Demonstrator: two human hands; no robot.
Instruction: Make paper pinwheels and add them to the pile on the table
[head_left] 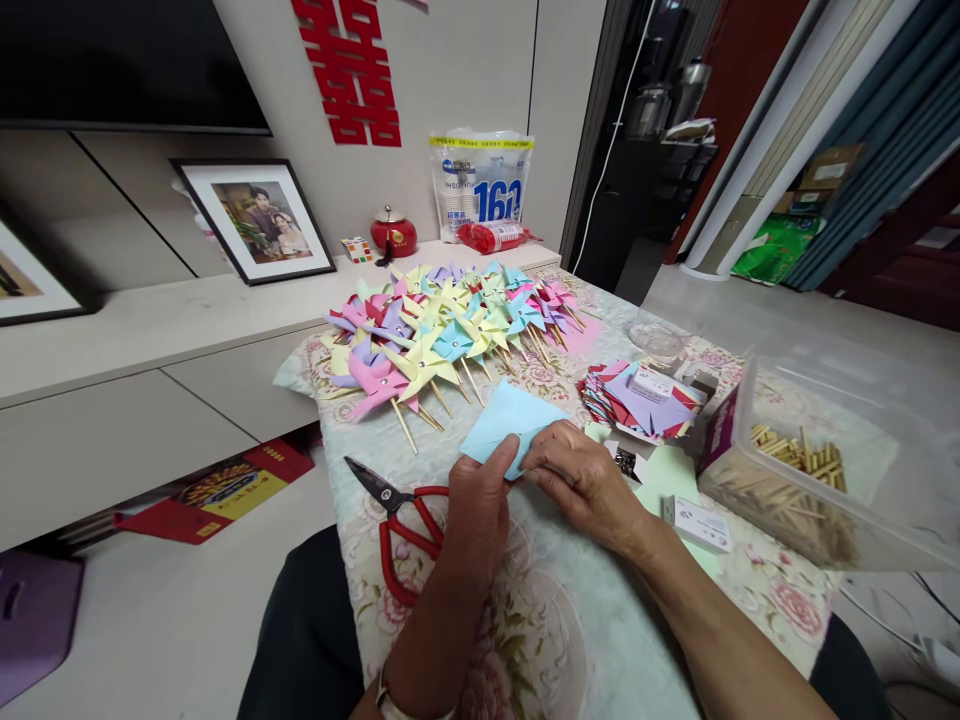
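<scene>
A light blue square of paper [517, 410] is held between my two hands above the flowered tablecloth. My left hand [484, 495] pinches its lower edge, thumb on top. At the paper's right corner, the fingers of my right hand [577, 475] are closed on it; whether they also hold something small is hidden. Scissors with red handles [409, 525] lie beside my left forearm, blades pointing away to the left. Just beyond the paper is a big heap of paper pinwheels [450, 330] on sticks, in pink, yellow, blue and purple.
Right of my hands lie stacked coloured paper pieces [652, 405], an opened small box of dark pins [626, 462] and a white box [697, 523]. A clear plastic bin [795, 480] with short wooden sticks stands at the table's right. Behind the heap runs a white cabinet [187, 320].
</scene>
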